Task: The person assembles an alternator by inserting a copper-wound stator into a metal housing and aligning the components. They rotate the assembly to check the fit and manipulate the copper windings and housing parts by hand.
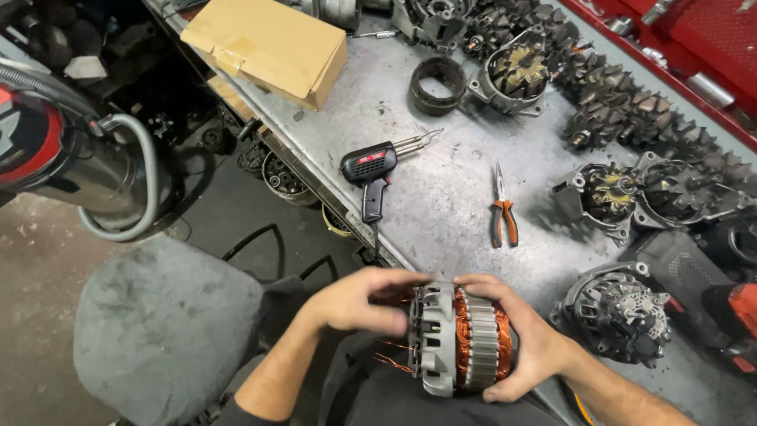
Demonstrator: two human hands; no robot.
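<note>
Both my hands hold an alternator stator with copper windings (473, 339) over my lap, just off the front edge of the metal workbench (441, 197). My left hand (359, 300) grips the grey cast housing end, where loose copper wire leads stick out. My right hand (512, 339) wraps around the ribbed steel core from the right side. The part lies on its side between the two hands.
On the bench lie orange-handled pliers (503, 217), a black soldering gun (374, 170), a cardboard box (268, 47), a stator ring (438, 83) and several alternators and rotors, one (619, 315) close to my right hand. A grey padded stool (158, 323) and a shop vacuum (71, 158) stand at left.
</note>
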